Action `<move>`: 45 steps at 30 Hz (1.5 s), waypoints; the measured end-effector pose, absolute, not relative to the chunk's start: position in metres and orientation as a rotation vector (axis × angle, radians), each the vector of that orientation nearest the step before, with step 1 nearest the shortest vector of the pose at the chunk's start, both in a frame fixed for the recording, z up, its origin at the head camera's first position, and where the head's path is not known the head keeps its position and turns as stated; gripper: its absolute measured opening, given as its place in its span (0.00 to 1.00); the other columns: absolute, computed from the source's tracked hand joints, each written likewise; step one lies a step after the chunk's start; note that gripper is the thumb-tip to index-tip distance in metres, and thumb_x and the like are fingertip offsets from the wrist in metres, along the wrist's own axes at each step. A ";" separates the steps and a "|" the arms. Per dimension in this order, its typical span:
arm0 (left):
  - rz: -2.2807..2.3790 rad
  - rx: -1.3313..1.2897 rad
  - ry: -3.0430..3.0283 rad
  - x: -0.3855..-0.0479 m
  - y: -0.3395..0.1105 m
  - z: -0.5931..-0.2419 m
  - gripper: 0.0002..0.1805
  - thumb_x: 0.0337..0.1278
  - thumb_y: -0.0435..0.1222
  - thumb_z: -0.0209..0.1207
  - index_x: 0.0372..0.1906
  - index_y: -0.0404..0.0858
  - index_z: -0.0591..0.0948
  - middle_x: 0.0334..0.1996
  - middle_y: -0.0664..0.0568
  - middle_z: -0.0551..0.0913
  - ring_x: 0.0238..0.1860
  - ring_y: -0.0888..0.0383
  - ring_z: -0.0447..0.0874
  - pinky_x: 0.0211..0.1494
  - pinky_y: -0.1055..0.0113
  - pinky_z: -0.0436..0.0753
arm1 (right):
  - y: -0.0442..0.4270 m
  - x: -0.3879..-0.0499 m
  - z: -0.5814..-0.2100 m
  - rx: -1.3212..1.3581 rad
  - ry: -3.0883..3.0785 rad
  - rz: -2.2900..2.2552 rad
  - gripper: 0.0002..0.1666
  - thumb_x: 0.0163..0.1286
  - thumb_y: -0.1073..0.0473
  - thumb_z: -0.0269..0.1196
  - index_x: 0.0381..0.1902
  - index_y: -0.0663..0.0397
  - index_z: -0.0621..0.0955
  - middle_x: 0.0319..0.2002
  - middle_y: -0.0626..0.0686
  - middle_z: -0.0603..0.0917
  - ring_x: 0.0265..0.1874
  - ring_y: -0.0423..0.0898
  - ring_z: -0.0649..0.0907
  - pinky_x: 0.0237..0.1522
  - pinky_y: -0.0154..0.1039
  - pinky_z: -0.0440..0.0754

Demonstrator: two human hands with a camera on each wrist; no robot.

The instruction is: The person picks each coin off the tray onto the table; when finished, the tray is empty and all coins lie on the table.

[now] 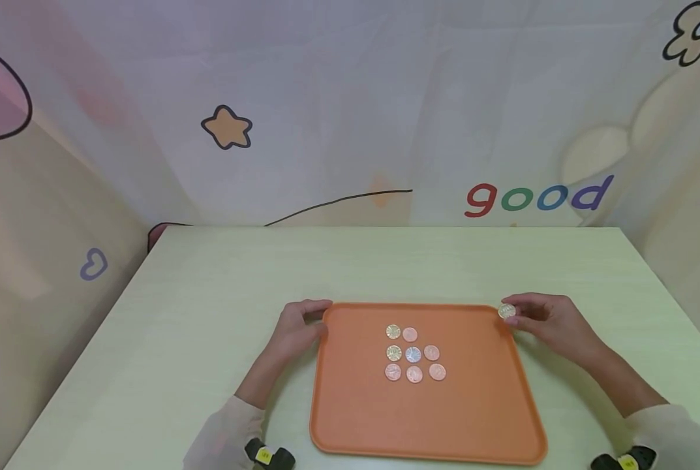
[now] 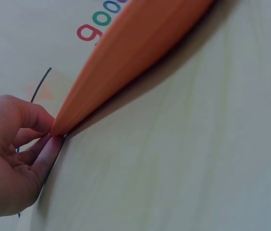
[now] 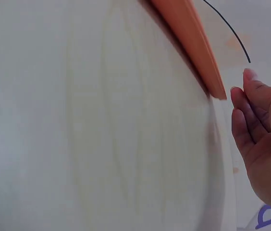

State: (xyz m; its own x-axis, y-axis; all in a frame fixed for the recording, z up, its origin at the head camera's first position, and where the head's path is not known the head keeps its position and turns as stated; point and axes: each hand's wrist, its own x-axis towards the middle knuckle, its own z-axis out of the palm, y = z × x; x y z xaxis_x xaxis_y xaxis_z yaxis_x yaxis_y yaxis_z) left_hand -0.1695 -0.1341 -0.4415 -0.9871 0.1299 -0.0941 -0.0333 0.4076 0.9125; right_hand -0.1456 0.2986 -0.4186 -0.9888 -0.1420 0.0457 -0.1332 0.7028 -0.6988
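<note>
Coin (image 1: 506,311) was pinched in the right hand (image 1: 552,321) at the orange tray (image 1: 467,418)'s far right corner.
A light hold by the rim was called for, with the tray best kept steady by the left hand (image 1: 295,331), by which its far left corner was gripped, lest the eight laid coins (image 1: 413,354) be jostled. The pinched piece was held at the right hand's fingertips, thumb closed towards fingers.

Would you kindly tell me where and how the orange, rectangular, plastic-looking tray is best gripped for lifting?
Likely by the raised rim, midway along the left and right sides, approached from outside: the tray is broad and shallow, and small, shiny round coins lie flat on it, so a two-sided hold should keep it level.
</note>
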 end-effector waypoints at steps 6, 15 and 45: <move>1.633 0.079 2.502 -0.170 -0.134 -0.443 0.29 0.45 0.22 0.57 0.58 0.31 0.84 0.54 0.39 0.86 0.59 0.44 0.83 0.59 0.57 0.80 | 0.316 -0.142 -0.425 -0.270 2.958 -1.181 0.21 0.64 0.59 0.72 0.52 0.64 0.86 0.30 0.41 0.82 0.30 0.28 0.78 0.34 0.21 0.80; 1.622 0.088 2.518 -0.170 -0.132 -0.443 0.28 0.44 0.22 0.57 0.57 0.31 0.84 0.53 0.39 0.87 0.58 0.44 0.84 0.62 0.53 0.79 | 0.336 -0.143 -0.437 -0.302 3.037 -1.071 0.18 0.60 0.65 0.73 0.49 0.66 0.86 0.29 0.45 0.85 0.27 0.28 0.74 0.31 0.19 0.76; 1.651 0.098 2.494 -0.171 -0.135 -0.445 0.29 0.43 0.22 0.57 0.58 0.30 0.84 0.53 0.39 0.88 0.59 0.44 0.83 0.64 0.53 0.78 | 0.342 -0.142 -0.446 -0.300 3.070 -1.050 0.16 0.65 0.60 0.71 0.48 0.60 0.88 0.33 0.41 0.84 0.29 0.29 0.71 0.30 0.26 0.72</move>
State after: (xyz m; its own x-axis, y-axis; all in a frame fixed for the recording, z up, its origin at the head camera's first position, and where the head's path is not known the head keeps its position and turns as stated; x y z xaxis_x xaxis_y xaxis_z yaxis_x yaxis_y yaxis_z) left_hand -0.1712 -0.1348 -0.4448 -0.9867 0.1364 -0.0879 -0.0276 0.3928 0.9192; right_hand -0.1419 0.3421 -0.4456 -0.9763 -0.1354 0.1688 -0.2104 0.7760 -0.5946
